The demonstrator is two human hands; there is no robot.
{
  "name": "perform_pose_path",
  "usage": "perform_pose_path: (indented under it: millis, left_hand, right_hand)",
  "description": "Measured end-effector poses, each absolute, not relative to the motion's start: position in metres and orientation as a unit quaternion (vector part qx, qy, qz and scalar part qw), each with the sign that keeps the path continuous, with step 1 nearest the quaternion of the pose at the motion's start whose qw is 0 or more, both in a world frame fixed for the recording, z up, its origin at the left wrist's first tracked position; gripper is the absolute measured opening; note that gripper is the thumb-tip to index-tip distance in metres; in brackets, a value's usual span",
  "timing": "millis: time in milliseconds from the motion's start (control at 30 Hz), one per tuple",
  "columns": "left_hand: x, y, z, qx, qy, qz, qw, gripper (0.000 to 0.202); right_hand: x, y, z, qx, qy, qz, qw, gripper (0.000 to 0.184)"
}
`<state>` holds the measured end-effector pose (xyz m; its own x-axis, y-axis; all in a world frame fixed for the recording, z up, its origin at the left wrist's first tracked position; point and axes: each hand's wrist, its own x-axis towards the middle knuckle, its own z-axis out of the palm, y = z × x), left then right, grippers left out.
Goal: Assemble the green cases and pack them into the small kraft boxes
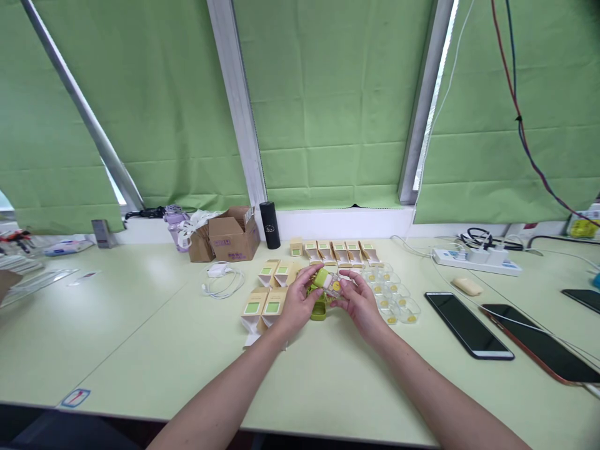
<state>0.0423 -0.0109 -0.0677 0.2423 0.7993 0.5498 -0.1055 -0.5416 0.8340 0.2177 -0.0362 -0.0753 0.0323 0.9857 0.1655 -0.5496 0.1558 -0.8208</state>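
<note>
Green case (319,311): partly hidden by the left hand (299,301), toward eleven o'clock.
Clear piece (335,285): three-o'clock side covered by the right hand (360,307).
Cartons (253,308): smaller print illegible.
Black tumbler (269,226): lettering too small.
Phone (582,300), three o'clock: cut off.
Brown cardboard (5,282), nine o'clock: cut off.

A small, bright-green piece (321,278) with a whitish end sits tilted in the left hand's (299,301) fingers. Just beside it — at the right hand's (362,305) fingertips — is a clear plastic piece (334,285), yellow inside. Below, between both hands — partly hidden — lies an olive-green piece (318,311).
</note>
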Motion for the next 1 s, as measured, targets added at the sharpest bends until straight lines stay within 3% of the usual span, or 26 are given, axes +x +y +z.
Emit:
perform_pose_path:
  millis: [1000]
  left_hand:
    - [0.0393, -0.0189, -0.0605, 0.7, 0.241, 0.529, 0.415, 0.052]
  right_hand:
    - [0.2178, -0.0303, -0.0847, -0.278, -0.416, 0.573, 0.649, 0.058]
